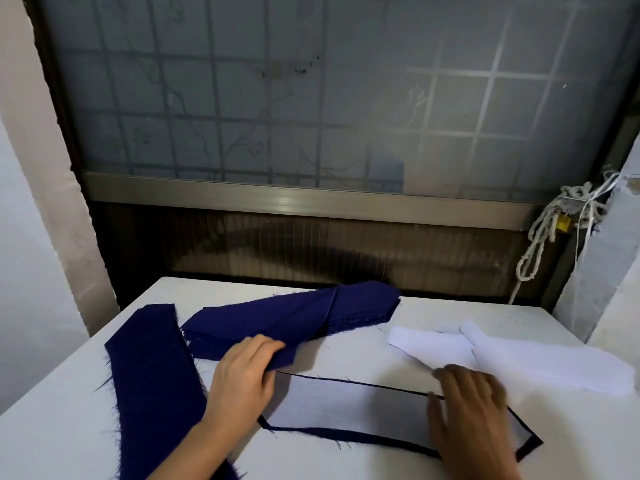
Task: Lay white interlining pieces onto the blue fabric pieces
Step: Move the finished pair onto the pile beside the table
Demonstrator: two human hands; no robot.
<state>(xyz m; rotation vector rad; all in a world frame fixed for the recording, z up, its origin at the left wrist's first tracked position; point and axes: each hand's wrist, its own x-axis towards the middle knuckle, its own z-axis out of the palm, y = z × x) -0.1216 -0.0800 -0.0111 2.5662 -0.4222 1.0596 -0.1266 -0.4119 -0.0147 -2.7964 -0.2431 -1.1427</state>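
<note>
One blue piece (346, 435) done near front edge, white interlining (353, 407) on it, our right hand (471, 414) flat on top. Our left hand (242, 368) pinches folded blue stack (294, 317); blue strip (152, 375), interlining pile (540, 358) remain.

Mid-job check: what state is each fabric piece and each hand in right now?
Left hand: pinches the near corner of the blue stack.
Right hand: blurred, fingers flat on the laid interlining.
Blue stack: folded, near corner lifted.
Blue strip: flat, bare.
Front blue piece: flat, covered, only its edges show.
Laid interlining: flat on the front blue piece.
Spare interlining: loose overlapping pile.
</note>
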